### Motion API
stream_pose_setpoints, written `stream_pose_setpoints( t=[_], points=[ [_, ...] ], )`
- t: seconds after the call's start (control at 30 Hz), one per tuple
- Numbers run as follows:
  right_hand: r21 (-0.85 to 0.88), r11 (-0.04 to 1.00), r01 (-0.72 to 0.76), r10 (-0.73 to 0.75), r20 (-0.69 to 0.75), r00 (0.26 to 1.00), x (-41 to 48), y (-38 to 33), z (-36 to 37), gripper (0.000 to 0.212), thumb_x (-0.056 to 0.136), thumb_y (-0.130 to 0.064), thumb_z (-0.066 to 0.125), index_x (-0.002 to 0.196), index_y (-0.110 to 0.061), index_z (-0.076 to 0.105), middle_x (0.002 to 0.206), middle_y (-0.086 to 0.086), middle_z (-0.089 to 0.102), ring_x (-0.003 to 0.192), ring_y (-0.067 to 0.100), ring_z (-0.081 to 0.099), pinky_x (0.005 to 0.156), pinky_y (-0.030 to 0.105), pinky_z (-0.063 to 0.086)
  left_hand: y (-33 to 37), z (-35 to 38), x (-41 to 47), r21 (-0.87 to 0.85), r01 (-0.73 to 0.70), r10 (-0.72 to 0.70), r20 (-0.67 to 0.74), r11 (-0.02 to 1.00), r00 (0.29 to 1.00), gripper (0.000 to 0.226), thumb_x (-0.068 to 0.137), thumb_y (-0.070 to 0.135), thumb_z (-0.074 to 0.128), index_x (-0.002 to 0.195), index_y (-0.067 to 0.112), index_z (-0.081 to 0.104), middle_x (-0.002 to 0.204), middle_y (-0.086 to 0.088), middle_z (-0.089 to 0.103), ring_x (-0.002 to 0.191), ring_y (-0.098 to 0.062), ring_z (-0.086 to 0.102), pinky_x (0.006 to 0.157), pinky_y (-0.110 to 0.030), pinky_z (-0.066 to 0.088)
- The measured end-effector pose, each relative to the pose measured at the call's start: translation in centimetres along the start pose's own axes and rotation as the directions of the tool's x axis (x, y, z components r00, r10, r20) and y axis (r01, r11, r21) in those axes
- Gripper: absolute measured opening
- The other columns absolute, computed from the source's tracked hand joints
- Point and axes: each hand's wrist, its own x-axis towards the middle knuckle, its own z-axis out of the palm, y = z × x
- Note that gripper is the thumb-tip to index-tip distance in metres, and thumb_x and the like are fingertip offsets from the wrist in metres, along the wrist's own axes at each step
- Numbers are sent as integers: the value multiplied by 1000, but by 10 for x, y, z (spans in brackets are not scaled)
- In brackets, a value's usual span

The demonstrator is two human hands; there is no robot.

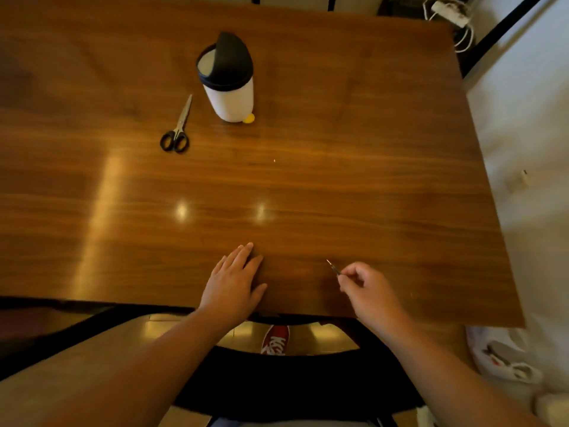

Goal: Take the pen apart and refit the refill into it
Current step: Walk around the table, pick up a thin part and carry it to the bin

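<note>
My right hand point(366, 288) is curled near the front edge of the wooden table point(308, 180), its fingers pinched on a thin pen part point(333, 267). Only the slim pointed tip shows, sticking out up and to the left; the remainder is hidden in my fist, so I cannot tell whether it is the whole pen or only the refill. To the left of it, my left hand point(237, 282) lies flat on the table, palm down and fingers together, holding nothing. No other pen part is visible on the table.
A small white bin with a black swing lid point(229, 78) stands at the back middle, a little yellow object point(248, 118) at its base. Black-handled scissors point(177, 127) lie to its left. A red shoe point(275, 339) shows below the table's front edge.
</note>
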Motion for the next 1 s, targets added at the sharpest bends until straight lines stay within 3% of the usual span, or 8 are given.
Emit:
stream_pose_setpoints(
  t=[0.07,0.17,0.27,0.37,0.5,0.67,0.8,1.0],
  points=[
    [13,1000,7,-7,38,999,-21,8,2,19,95,-31,55,78,-33,63,84,-5,64,76,13,60,61,26,44,-3,-9,-23,-108,113,-107,59,988,993,54,89,58,45,134,28,46,152,2,36,140,-21,34,113,-43,36],
    [4,993,119,-119,55,991,-53,20,4,20,95,-30,55,77,-34,64,73,-4,64,64,9,61,59,26,46,-3,-22,-65,-306,253,-237,91,918,967,35,88,55,50,106,27,61,106,5,65,97,-15,62,84,-37,57],
    [-43,966,255,-252,64,966,-83,31,8,20,95,-29,55,78,-37,61,65,-5,60,54,6,56,51,25,43,7,-27,-118,-405,308,-389,-133,861,912,21,89,51,52,85,31,59,77,8,62,68,-5,60,57,-26,53],
    [-122,917,380,-367,120,923,-108,45,13,17,96,-30,54,82,-39,58,70,-11,61,49,7,52,44,22,37,20,-22,-175,-549,300,-517,-295,780,804,14,91,44,53,84,33,58,72,9,61,64,-4,59,53,-22,48],
    [-263,835,483,-442,204,874,-139,71,30,12,95,-31,54,86,-39,58,72,-17,62,70,-3,59,48,13,39,33,16,-247,-690,298,-658,-338,660,673,16,92,36,53,78,29,56,68,5,57,62,-14,56,54,-33,49],
    [-419,649,635,-514,374,772,-157,82,73,9,95,-30,55,92,-38,58,81,-21,60,75,-5,58,54,9,39,29,106,-326,-698,572,-757,66,430,650,14,93,33,56,80,27,58,72,6,61,65,-10,58,56,-26,46],
    [-405,547,732,-487,558,672,-167,59,130,11,94,-31,56,92,-41,57,85,-22,60,78,0,60,59,12,47,18,185,-416,-676,735,-819,394,49,417,17,92,32,58,83,19,62,80,-1,66,72,-15,61,64,-29,48],
    [-336,436,835,-439,731,523,-200,18,263,10,93,-31,59,95,-40,61,81,-18,63,72,-1,63,50,11,47,17,266,-546,-620,665,-737,658,-417,152,24,92,26,59,72,12,61,78,-12,68,66,-20,58,63,-30,46]
  ],
)
